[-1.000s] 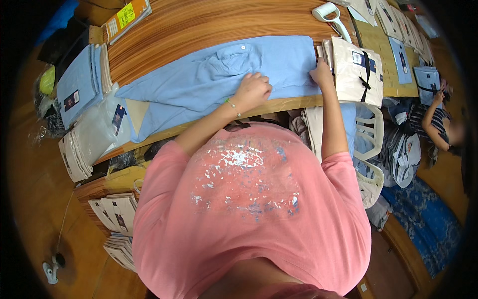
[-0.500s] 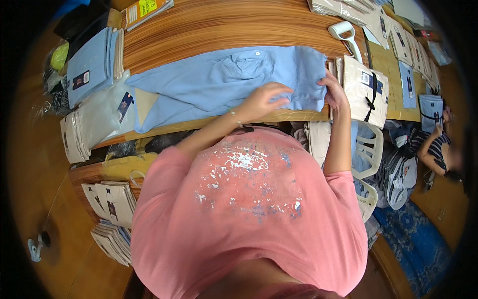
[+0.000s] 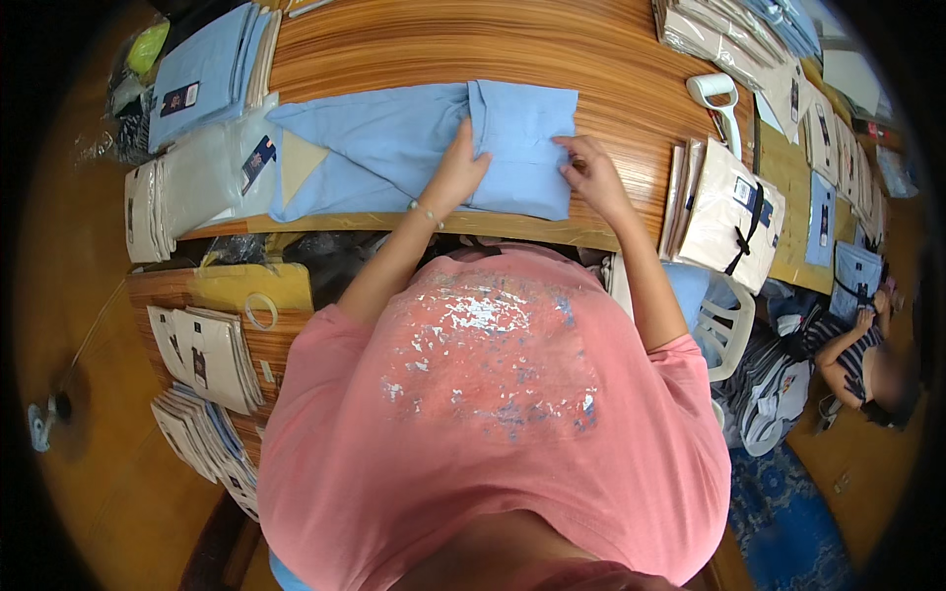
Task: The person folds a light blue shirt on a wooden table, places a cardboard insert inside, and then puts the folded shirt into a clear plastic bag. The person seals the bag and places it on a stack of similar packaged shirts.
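Note:
A light blue garment (image 3: 394, 128) lies lengthwise along the near part of the wooden table. Its right end is folded back over itself in a flat, squarish panel. My left hand (image 3: 459, 169) is at the panel's left edge, thumb on top and fingers along that edge, closed on the cloth. At the fold on the right, my right hand (image 3: 594, 172) has its thumb and bent fingers on the cloth's edge. A beige triangular patch (image 3: 299, 161) shows between the spread parts at the garment's left end.
Packed cream garments (image 3: 734, 207) tied with a black ribbon stand right. Beyond them lies a white-handled roller-like tool (image 3: 717, 94). Folded blue garments (image 3: 202, 74) and clear plastic bags (image 3: 202, 172) lie left. A tape roll (image 3: 260, 311) sits lower left; another person (image 3: 852, 350) is far right.
The garment's right end has been folded leftward over itself, hiding the buttoned pocket. My right hand has moved left to the new fold; my left hand has moved slightly left, onto the panel's edge.

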Motion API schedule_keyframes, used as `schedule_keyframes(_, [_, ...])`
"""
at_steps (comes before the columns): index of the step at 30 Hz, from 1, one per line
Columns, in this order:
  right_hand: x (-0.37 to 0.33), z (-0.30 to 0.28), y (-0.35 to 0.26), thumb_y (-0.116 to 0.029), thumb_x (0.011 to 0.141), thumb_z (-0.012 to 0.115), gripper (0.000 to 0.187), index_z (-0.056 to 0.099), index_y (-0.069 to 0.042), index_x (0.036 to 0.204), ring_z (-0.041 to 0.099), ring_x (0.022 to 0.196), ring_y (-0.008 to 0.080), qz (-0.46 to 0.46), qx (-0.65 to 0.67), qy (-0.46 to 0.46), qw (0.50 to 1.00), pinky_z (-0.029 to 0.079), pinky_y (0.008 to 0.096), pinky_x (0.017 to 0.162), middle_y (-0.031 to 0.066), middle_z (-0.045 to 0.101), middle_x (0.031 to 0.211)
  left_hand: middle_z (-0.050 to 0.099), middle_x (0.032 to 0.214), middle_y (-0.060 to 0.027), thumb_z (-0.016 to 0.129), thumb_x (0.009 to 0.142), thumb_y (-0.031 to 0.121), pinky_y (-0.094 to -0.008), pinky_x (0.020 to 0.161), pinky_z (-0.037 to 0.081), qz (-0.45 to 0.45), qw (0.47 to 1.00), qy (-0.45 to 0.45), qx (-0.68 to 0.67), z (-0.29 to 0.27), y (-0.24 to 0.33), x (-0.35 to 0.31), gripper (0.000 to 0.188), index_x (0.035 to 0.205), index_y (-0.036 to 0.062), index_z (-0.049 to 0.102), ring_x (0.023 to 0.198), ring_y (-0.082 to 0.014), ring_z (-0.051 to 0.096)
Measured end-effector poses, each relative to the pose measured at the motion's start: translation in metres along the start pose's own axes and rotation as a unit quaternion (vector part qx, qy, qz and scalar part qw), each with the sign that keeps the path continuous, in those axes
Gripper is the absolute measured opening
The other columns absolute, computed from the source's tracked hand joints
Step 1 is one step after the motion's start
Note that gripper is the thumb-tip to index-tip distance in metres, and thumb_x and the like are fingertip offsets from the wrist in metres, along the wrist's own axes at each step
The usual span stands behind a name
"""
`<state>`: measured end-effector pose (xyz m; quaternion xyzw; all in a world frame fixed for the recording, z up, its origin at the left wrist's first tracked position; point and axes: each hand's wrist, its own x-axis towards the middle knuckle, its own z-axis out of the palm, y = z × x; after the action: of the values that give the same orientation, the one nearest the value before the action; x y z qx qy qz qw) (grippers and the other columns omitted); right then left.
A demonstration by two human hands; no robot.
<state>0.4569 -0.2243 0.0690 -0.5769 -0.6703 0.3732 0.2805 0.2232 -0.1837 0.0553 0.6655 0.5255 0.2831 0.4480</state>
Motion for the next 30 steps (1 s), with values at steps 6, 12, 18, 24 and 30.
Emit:
schedule_keyframes(6, [0.02, -0.019, 0.004, 0.004, 0.072, 0.057, 0.059, 0.048, -0.015, 0.127, 0.047, 0.113, 0.0299, -0.105, -0.251, -0.031, 0.962, 0.039, 0.0428, 0.094, 0.0129, 0.05, 0.121, 0.032, 0.137, -0.0246, 0.072, 0.071, 0.036, -0.0497, 0.105, 0.024, 0.253, 0.951, 0.002, 0.175, 0.054, 0.022, -0.058, 0.087, 0.136, -0.0027, 0.029, 0.129, -0.0371, 0.029])
schedule_keyframes(12, [0.073, -0.045, 0.034, -0.008, 0.075, 0.06, 0.074, 0.031, -0.03, 0.14, 0.025, 0.136, 0.0211, -0.39, -0.436, -0.158, 0.796, 0.02, 0.0554, 0.107, 0.0023, 0.028, 0.147, 0.025, 0.144, -0.0219, 0.07, 0.068, 0.045, -0.0488, 0.108, 0.017, 0.169, 0.937, -0.011, 0.306, 0.086, 0.009, -0.06, 0.094, 0.136, -0.0049, 0.028, 0.136, -0.0334, 0.02])
schedule_keyframes(18, [0.111, -0.026, 0.015, -0.01, 0.074, 0.059, 0.063, 0.042, -0.026, 0.133, 0.035, 0.13, 0.0193, -0.486, -0.421, -0.226, 0.732, 0.025, 0.0468, 0.108, 0.0022, 0.038, 0.141, 0.025, 0.146, -0.0166, 0.067, 0.074, 0.03, -0.0485, 0.109, 0.016, 0.136, 0.94, 0.027, 0.31, 0.095, 0.0, -0.06, 0.077, 0.136, -0.0002, 0.033, 0.136, -0.0307, 0.021])
schedule_keyframes(24, [0.097, -0.03, -0.057, -0.005, 0.069, 0.057, 0.044, 0.062, -0.012, 0.112, 0.056, 0.108, 0.0284, -0.265, -0.39, -0.446, 0.761, 0.042, 0.0375, 0.095, 0.0114, 0.059, 0.117, 0.037, 0.14, -0.0105, 0.051, 0.089, 0.017, -0.0393, 0.106, 0.026, 0.046, 0.995, 0.023, 0.08, 0.049, 0.012, -0.091, 0.044, 0.13, 0.004, 0.045, 0.13, -0.0244, 0.032])
schedule_keyframes(30, [0.114, -0.03, -0.107, -0.009, 0.065, 0.057, 0.047, 0.059, -0.002, 0.111, 0.058, 0.102, 0.0308, -0.105, -0.16, -0.567, 0.801, 0.045, 0.0341, 0.087, 0.0172, 0.061, 0.111, 0.049, 0.129, -0.012, 0.037, 0.096, 0.02, -0.0341, 0.103, 0.036, -0.19, 0.762, -0.132, -0.604, -0.025, 0.005, -0.106, 0.041, 0.13, -0.0023, 0.041, 0.119, -0.0197, 0.047])
